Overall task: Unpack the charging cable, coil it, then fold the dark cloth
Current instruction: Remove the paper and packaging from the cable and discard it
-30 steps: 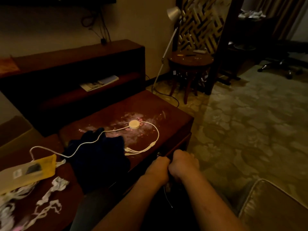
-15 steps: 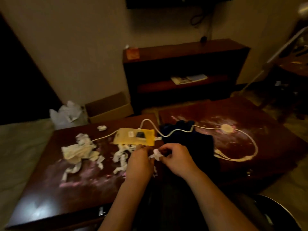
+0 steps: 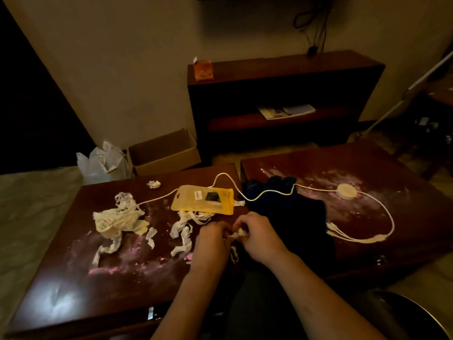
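A white charging cable [image 3: 267, 192] runs uncoiled across two dark wooden tables, over the dark cloth [image 3: 289, 212], to a round puck [image 3: 346, 191] and a bundle of plug ends [image 3: 353, 238]. A yellow package pouch [image 3: 204, 200] lies on the cable near the middle. My left hand [image 3: 212, 240] and my right hand [image 3: 257, 234] meet at the near edge of the left table [image 3: 73, 285], both pinching a small crumpled white paper scrap [image 3: 239, 233]. The cloth lies bunched across the gap between the tables.
Torn white paper strips [image 3: 182, 230] and a crumpled wrapper heap [image 3: 120, 218] litter the left table. Behind it stand an open cardboard box [image 3: 164, 153] and a white plastic bag [image 3: 103, 160]. A dark low shelf [image 3: 282, 94] lines the wall.
The view swung left from the right table to the left one. My hands rose from the table's front edge and took hold of a paper scrap; since half a second ago they barely moved.
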Demonstrator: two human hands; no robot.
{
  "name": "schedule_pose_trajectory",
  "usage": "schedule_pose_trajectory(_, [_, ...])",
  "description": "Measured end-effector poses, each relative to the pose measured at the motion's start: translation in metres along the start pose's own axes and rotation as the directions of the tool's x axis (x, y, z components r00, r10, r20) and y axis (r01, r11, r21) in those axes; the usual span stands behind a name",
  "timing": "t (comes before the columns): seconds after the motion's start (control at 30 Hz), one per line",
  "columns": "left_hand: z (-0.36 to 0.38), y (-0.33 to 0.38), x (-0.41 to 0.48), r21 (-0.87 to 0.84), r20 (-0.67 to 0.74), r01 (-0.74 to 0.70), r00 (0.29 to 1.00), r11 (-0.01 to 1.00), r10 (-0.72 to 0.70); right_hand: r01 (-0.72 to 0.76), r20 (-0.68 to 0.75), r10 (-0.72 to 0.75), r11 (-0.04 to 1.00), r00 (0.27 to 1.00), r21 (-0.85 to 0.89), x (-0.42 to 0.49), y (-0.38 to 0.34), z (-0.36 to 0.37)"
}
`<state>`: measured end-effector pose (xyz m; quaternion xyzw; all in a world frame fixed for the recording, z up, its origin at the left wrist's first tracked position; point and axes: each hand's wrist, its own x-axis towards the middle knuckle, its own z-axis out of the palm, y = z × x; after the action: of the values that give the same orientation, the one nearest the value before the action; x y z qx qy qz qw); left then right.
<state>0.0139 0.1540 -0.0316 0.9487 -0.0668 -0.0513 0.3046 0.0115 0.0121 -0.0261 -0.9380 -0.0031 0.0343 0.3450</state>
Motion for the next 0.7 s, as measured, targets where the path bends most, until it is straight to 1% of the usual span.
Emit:
schedule_pose_trajectory(0.07, [0.004, 0.004, 0.000, -0.002, -0.024, -0.011, 1.000, 1.000, 0.011, -0.007, -0.022, 0.007, 1.000, 1.000, 0.006, -0.002, 0.004, -0.001])
schedule_pose_trajectory(0.2, [0.011, 0.012, 0.002, -0.041, -0.054, -0.035, 0.998, 0.999, 0.033, -0.016, -0.103, 0.025, 0.996, 0.994, 0.091, -0.001, 0.012, -0.005])
schedule_pose_trajectory(0.37, [0.013, 0.020, 0.002, -0.044, -0.028, -0.065, 0.998, 0.997, 0.064, -0.047, -0.112, 0.062, 0.990, 0.992, 0.135, -0.004, 0.017, -0.011])
schedule_pose_trajectory(0.53, [0.011, 0.037, 0.003, -0.050, -0.075, -0.132, 0.989, 0.990, 0.128, -0.021, -0.175, 0.064, 0.972, 0.983, 0.235, -0.011, 0.024, -0.031])
schedule_pose_trajectory(0.6, [0.012, 0.051, 0.005, -0.047, -0.059, -0.154, 0.987, 0.987, 0.151, -0.044, -0.192, 0.093, 0.967, 0.977, 0.249, -0.016, 0.032, -0.043])
schedule_pose_trajectory(0.7, [0.021, 0.082, 0.010, -0.019, 0.011, -0.207, 0.978, 0.978, 0.207, -0.077, -0.199, 0.126, 0.968, 0.972, 0.238, -0.029, 0.051, -0.073])
